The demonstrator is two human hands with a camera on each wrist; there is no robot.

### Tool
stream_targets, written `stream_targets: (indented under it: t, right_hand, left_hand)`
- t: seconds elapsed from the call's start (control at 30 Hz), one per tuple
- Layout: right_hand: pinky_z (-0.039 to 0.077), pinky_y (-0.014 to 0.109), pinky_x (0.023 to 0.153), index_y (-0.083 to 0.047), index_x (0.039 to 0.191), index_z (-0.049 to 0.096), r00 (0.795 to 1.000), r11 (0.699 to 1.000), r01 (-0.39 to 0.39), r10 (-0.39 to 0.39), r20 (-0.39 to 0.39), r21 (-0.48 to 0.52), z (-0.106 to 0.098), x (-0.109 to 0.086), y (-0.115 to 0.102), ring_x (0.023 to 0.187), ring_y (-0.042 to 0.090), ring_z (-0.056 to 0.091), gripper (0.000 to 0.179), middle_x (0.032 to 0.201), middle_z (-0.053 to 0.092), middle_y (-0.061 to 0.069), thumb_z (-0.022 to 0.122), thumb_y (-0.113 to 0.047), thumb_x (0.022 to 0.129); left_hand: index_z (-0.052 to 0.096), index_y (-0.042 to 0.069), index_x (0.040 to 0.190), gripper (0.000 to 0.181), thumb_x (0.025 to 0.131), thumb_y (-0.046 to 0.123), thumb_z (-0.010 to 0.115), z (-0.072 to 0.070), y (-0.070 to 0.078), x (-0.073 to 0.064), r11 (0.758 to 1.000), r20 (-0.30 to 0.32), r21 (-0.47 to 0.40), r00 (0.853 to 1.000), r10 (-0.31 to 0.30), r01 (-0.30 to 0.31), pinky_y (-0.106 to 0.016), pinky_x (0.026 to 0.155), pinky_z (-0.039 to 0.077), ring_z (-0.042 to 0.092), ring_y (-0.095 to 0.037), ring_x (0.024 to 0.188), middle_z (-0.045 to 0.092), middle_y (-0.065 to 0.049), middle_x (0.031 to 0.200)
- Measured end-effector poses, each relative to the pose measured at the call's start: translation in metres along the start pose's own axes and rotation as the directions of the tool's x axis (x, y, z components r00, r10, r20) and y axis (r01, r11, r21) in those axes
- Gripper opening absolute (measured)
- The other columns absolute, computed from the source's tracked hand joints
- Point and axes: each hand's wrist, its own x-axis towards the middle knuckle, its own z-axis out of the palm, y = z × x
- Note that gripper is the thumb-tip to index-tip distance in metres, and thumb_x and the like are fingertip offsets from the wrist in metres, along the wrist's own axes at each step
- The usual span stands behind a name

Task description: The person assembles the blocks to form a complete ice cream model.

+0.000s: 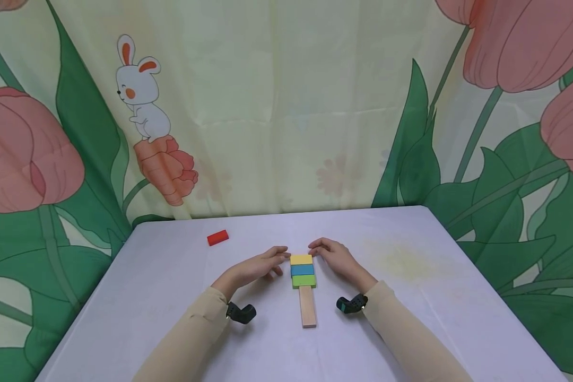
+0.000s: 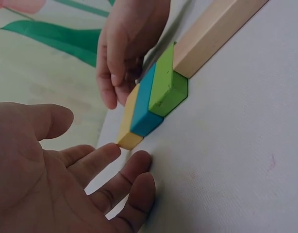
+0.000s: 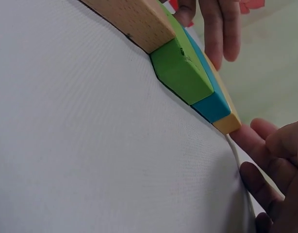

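Observation:
A yellow block (image 1: 301, 259), a blue block (image 1: 303, 270) and a green block (image 1: 304, 281) lie flat against one another in a row on the table. From the green block a long plain wooden block (image 1: 307, 307) runs toward the near side. My left hand (image 1: 258, 265) is at the left end of the yellow block, fingers loosely extended, a fingertip touching its corner in the left wrist view. On the opposite end, my right hand (image 1: 336, 258) has relaxed fingers, and one fingertip meets the yellow block (image 3: 228, 124) in the right wrist view. Neither hand grips anything.
A red block (image 1: 217, 237) lies apart at the far left of the white-covered table (image 1: 138, 297). Behind the table's far edge hangs a curtain (image 1: 286, 106) printed with tulips and a rabbit. Each wrist wears a black camera (image 1: 241, 313).

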Motion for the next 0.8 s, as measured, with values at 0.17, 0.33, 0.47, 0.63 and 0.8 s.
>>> stream_targets:
  t: [0.17,0.33,0.47,0.63,0.8]
  right_hand:
    - [0.046,0.052,0.11,-0.021,0.12,0.07,1.0,0.996,0.029,-0.029,0.001,-0.089,0.0,-0.006,-0.001,0.121,0.022,0.063,0.021,0.114,0.074,-0.005,0.054,-0.022,0.108]
    - [0.044,0.053,0.111,-0.023,0.126,0.07,0.995,0.966,0.099,-0.092,0.044,-0.239,-0.002,-0.018,-0.008,0.128,0.024,0.06,0.024,0.126,0.071,-0.004,0.057,-0.028,0.106]
    - [0.04,0.052,0.116,-0.022,0.135,0.066,0.984,0.929,0.167,-0.135,0.117,-0.331,-0.003,-0.03,-0.015,0.138,0.024,0.054,0.033,0.139,0.065,-0.003,0.059,-0.034,0.105]
    - [0.037,0.055,0.119,-0.021,0.147,0.056,0.968,0.894,0.226,-0.16,0.195,-0.388,-0.003,-0.046,-0.018,0.147,0.028,0.045,0.05,0.156,0.051,0.001,0.06,-0.043,0.103]
    - [0.038,0.058,0.116,-0.024,0.154,0.048,0.949,0.848,0.283,-0.18,0.26,-0.448,-0.003,-0.058,-0.017,0.148,0.033,0.042,0.067,0.168,0.033,0.002,0.063,-0.056,0.098]
  left_hand:
    - [0.032,0.022,0.162,0.058,0.109,0.045,0.044,0.001,0.0,-0.001,1.0,0.011,0.005,1.0,0.0,0.0,-0.049,0.107,0.047,0.06,-0.022,0.114,0.066,-0.008,0.123]
    - [0.032,0.022,0.161,0.06,0.108,0.047,0.044,0.0,0.001,-0.002,1.0,0.013,0.011,1.0,0.001,-0.001,-0.05,0.108,0.046,0.06,-0.022,0.115,0.066,-0.008,0.123]
    - [0.033,0.022,0.161,0.061,0.108,0.048,0.044,-0.001,0.002,-0.004,1.0,0.008,0.014,1.0,0.001,-0.001,-0.05,0.107,0.046,0.061,-0.022,0.114,0.066,-0.008,0.125]
    - [0.034,0.02,0.161,0.058,0.109,0.043,0.044,-0.002,0.002,-0.006,1.0,-0.007,0.009,1.0,0.019,-0.019,-0.045,0.104,0.05,0.063,-0.02,0.113,0.063,-0.008,0.136]
    - [0.041,0.019,0.157,0.054,0.108,0.041,0.047,-0.008,-0.003,-0.007,0.999,-0.08,0.045,0.997,0.012,-0.009,-0.04,0.094,0.054,0.066,-0.018,0.105,0.06,-0.006,0.141]
